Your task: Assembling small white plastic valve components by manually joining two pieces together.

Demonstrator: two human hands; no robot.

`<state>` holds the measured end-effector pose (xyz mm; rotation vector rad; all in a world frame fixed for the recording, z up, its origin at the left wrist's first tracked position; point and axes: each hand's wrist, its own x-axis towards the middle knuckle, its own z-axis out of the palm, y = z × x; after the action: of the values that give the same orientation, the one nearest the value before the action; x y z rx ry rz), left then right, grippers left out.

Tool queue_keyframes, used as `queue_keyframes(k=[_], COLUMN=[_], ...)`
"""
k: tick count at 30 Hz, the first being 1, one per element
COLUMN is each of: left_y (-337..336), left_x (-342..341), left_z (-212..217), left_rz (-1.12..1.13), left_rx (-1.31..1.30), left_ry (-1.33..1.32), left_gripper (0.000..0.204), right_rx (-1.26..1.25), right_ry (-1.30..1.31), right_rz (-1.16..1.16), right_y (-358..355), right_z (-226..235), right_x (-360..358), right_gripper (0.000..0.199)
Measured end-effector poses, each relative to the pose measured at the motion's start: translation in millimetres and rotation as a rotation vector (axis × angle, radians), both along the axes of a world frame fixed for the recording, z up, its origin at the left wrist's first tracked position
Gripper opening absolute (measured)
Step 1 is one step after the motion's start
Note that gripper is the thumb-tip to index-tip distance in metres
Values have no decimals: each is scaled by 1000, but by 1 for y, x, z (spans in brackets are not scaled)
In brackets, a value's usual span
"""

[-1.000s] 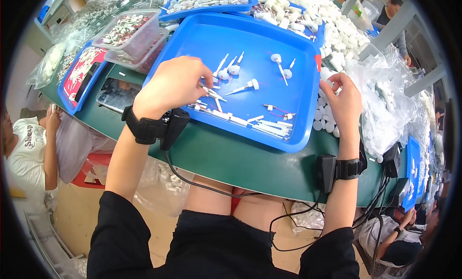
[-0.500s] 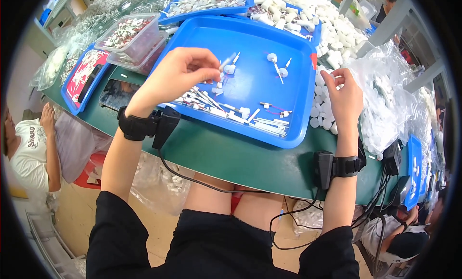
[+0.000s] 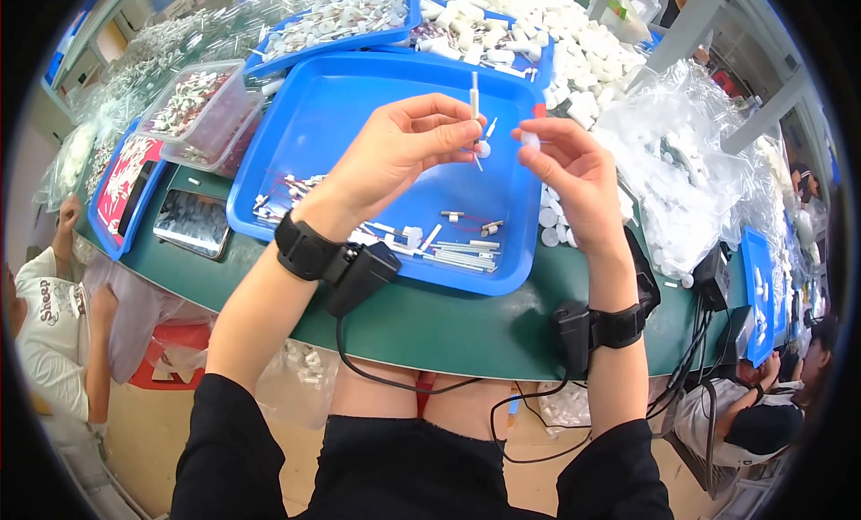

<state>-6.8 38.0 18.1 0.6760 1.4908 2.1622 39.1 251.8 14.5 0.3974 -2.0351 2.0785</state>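
My left hand [image 3: 417, 148] is above the middle of a large blue tray [image 3: 309, 117]. Its thumb and fingers pinch a thin white stick [image 3: 474, 97], held upright. Over the tray's right rim, my right hand [image 3: 578, 166] holds a small translucent white round cap [image 3: 530, 141] between thumb and fingertips. The hands face each other, a short gap apart. Behind my left fingertips, a stick with a round cap [image 3: 484, 150] lies in the tray, partly hidden. Thin white tubes [image 3: 459, 255] and small pieces with red wires [image 3: 471, 220] lie along the tray's near side.
Loose round caps [image 3: 549, 218] lie beside the tray's right rim. Clear plastic bags [image 3: 664, 170] crowd the right. To the left are a phone [image 3: 191, 224], stacked clear tubs [image 3: 199, 108] and a smaller blue tray [image 3: 121, 238]. Other people sit at both sides.
My left hand has moved right across the tray with the stick, now raised upright. My right hand has moved left from the loose caps to the tray's rim, holding a cap. The view has shifted.
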Motion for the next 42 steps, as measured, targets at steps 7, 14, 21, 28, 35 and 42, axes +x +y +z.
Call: queue_keyframes(k=[7, 14, 21, 28, 35, 42], left_y=[-1, -5, 2, 2, 4, 8], left_x=[3, 10, 17, 20, 24, 28], left_z=[-12, -13, -13, -15, -14, -13], left_rz=[9, 128, 199, 197, 327, 447], left_rx=[263, -75, -188, -372, -442, -284], left_ry=[-108, 197, 389, 441, 543, 645], left_gripper=[15, 7, 13, 18, 17, 13], right_rx=[-74, -160, -80, -87, -79, -111], right_ry=[-94, -90, -38, 53, 42, -21], right_rz=[116, 144, 182, 63, 128, 169], right_y=[-13, -15, -20, -23, -31, -34], right_z=[2, 4, 1, 0, -6, -9], right_x=[8, 9, 12, 9, 10, 14], right_gripper=[27, 30, 30, 28, 23, 23])
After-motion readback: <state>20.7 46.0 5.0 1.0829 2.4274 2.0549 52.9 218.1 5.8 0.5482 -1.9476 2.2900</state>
